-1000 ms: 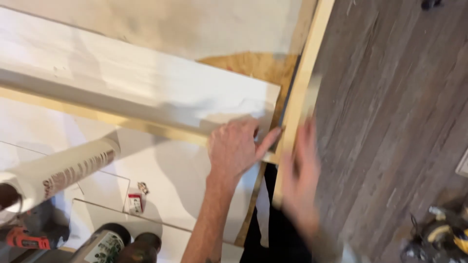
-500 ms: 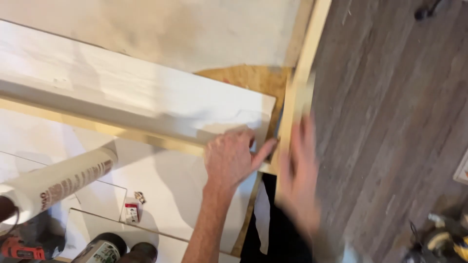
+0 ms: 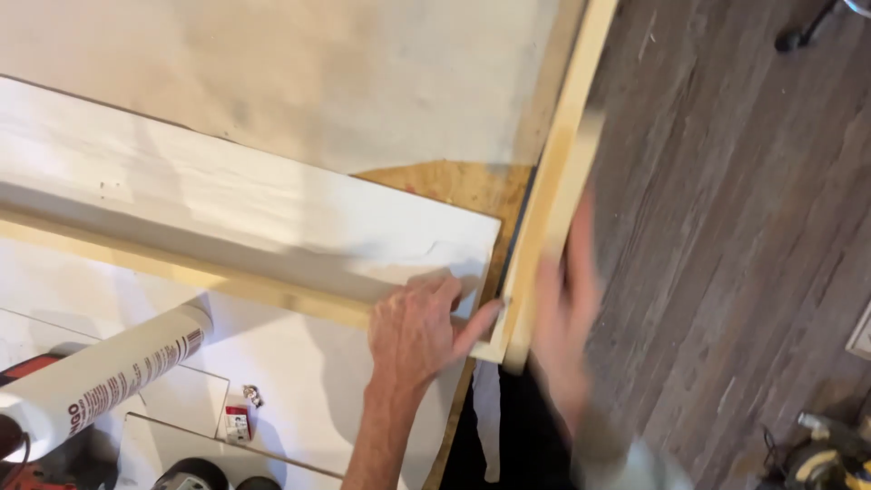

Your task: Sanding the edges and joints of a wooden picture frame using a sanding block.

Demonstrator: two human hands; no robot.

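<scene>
My left hand (image 3: 419,329) lies flat on the right end of a white-painted board (image 3: 227,218), where it meets a long pale wooden strip (image 3: 553,172); its thumb reaches across to the strip's lower end. A second pale wooden edge (image 3: 181,272) runs along the board's near side under my palm. My right hand (image 3: 567,318) is blurred with motion, fingers extended, pressed against the outer side of the long strip near its lower end. Neither hand grips anything.
A white caulk tube (image 3: 100,372) lies at lower left, with a small red-and-white packet (image 3: 237,422) and dark round tool heads (image 3: 195,474) nearby. Bare particle board (image 3: 454,186) shows near the corner. Grey wood flooring (image 3: 726,227) fills the right; a yellow-black power tool (image 3: 830,458) sits at lower right.
The view has shifted a little. My left hand stays on the board's corner. My right hand keeps moving in a blur along the strip's outer side.
</scene>
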